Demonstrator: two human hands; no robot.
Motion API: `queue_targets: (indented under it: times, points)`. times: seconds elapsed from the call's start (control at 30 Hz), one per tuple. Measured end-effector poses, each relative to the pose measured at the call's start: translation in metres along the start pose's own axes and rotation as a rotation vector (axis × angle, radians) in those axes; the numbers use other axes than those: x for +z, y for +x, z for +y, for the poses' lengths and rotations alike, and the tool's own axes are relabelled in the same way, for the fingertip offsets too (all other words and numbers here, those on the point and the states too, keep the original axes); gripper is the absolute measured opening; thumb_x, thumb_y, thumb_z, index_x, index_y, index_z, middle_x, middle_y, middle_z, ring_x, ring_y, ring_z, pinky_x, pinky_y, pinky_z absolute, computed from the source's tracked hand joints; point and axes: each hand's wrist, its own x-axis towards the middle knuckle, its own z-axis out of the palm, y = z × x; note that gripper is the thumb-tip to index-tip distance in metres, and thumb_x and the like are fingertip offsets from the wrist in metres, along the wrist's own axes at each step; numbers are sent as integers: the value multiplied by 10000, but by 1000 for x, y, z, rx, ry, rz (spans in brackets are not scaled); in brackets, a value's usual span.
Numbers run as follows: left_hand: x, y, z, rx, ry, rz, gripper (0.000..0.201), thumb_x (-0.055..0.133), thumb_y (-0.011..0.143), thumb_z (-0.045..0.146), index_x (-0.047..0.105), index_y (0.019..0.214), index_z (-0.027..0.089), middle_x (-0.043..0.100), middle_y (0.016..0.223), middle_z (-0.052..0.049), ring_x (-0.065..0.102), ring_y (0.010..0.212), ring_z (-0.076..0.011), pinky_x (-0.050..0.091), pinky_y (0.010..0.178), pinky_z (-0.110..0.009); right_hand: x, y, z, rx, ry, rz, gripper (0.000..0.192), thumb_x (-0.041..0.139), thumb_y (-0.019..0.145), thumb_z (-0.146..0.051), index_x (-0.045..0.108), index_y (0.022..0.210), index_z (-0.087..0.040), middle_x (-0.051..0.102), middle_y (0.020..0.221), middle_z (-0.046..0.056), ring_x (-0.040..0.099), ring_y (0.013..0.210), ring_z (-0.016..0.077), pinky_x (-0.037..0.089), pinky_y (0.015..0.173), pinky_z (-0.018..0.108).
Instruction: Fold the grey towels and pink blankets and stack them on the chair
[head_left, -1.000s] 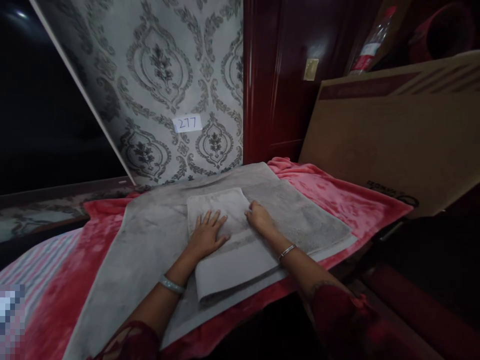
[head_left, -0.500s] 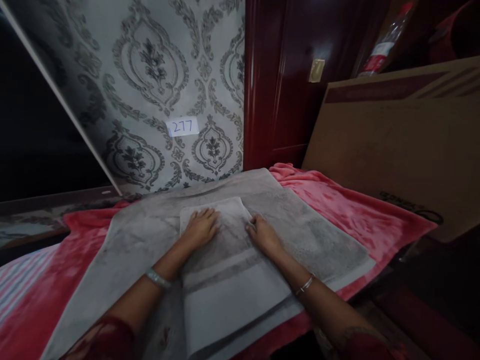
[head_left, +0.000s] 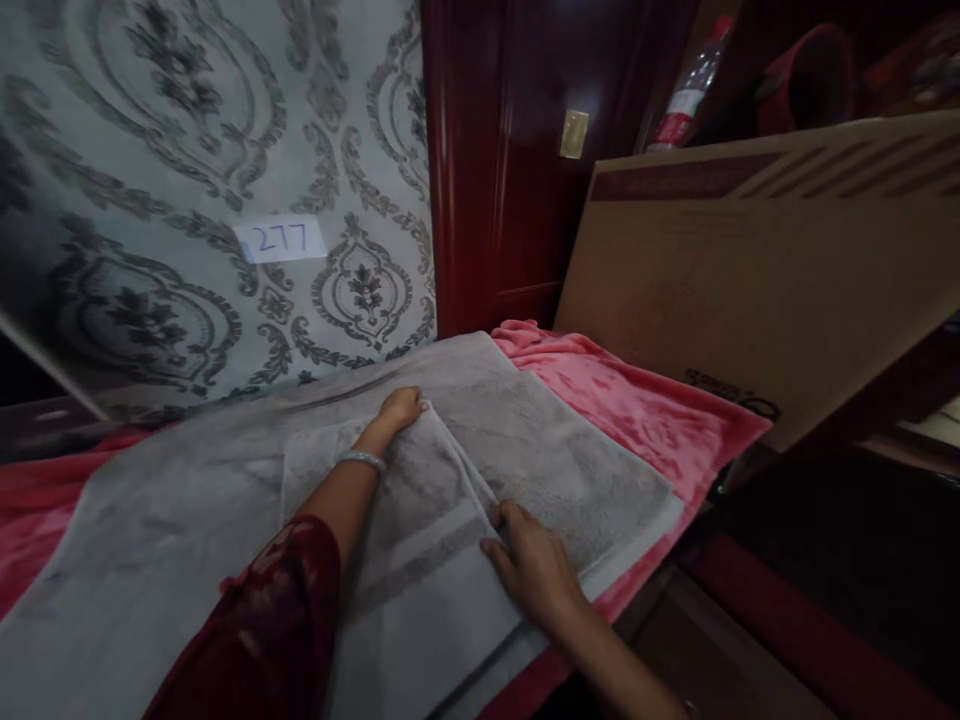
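The cloth (head_left: 420, 490) is folded into a flat, long shape, mottled grey on its far part, with a pale strip, a darker grey band and a plain pale stretch nearer the person; its right edge shows as a thin double rim, slightly lifted between the hands. It lies on a larger grey sheet (head_left: 592, 450). The left hand (head_left: 403, 408) pinches the cloth's far right corner, fingers bunched; the right hand (head_left: 536, 565) grips the right edge nearer the person, thumb and forefinger closing on it. Half a second ago the left hand lay on the cloth's top, left of that corner, and the right hand held the edge farther up; now the left has gone to the corner and the right has slid down toward the body. The view has swung too, and the striped fabric at lower left has gone from sight. Beneath the sheet a red blanket (head_left: 615, 385) shows at both sides. Beyond stand a patterned wall (head_left: 187, 250) bearing a "277" card (head_left: 282, 240), a dark red door (head_left: 517, 150), a box (head_left: 750, 290) and a bottle (head_left: 684, 105).
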Motion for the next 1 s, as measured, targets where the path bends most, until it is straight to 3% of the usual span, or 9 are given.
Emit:
queue_targets:
  times: [0.27,0.43,0.53,0.6,0.73,0.8,0.87,0.93,1.0]
  points:
    - [15,-14,-2,-18,-27,119,191,468,974,289,613,1068,207,709,1147,-92,645,1085,-221,452,875,-276,2,-1,1,19,64,18,217,531,912,-195,561,1120,-251,697,1083,29,673,1019,231,461,833,318]
    - [10,-9,-2,-14,-21,123,185,480,966,301,619,1045,209,727,1104,-89,668,1044,-238,466,834,-282,-14,-7,-4,-109,-42,18,463,530,915,-162,537,1370,-251,600,1365,95,599,1204,266,480,981,401]
    - [9,-5,-3,-9,-16,118,201,470,965,314,617,1056,211,726,1114,-91,667,1057,-248,470,830,-286,-14,-14,2,-324,-133,34,655,615,929,-352,389,1540,-289,347,1619,98,313,1481,324,267,1195,553]
    - [10,-3,-3,-2,-12,109,202,472,961,324,618,1051,219,728,1115,-85,667,1057,-245,470,830,-284,-6,-22,10,-397,-125,-16,703,573,953,-476,323,1581,-285,243,1665,79,169,1542,300,116,1245,572]
    - [10,-2,-1,7,6,99,245,436,962,338,622,1063,214,732,1099,-98,670,1041,-262,480,835,-310,8,-36,25,-376,-78,-56,651,462,1012,-465,284,1601,-253,203,1673,71,121,1558,235,80,1269,492]
    - [7,0,2,18,19,91,280,421,956,335,631,1072,191,732,1090,-119,670,1047,-277,487,851,-330,3,-38,32,-413,-36,-56,645,506,996,-451,339,1581,-238,240,1661,89,165,1549,247,123,1267,483]
    - [2,2,4,39,28,69,301,437,934,331,650,1066,164,734,1085,-135,675,1049,-284,496,863,-336,-10,-37,44,-466,54,-39,571,560,967,-417,485,1497,-216,399,1591,115,326,1491,261,254,1233,466]
    - [-5,4,3,61,34,52,332,477,898,334,662,1090,137,728,1120,-152,671,1078,-290,503,889,-338,-28,-33,64,-436,195,101,395,553,952,-341,652,1305,-195,624,1381,122,548,1310,245,420,1123,427]
    - [-11,5,-1,80,36,52,414,501,870,357,650,1168,112,710,1188,-163,655,1129,-296,503,928,-346,-48,-30,92,-272,371,335,262,526,926,-274,718,1081,-187,733,1106,98,669,1058,211,529,963,379]
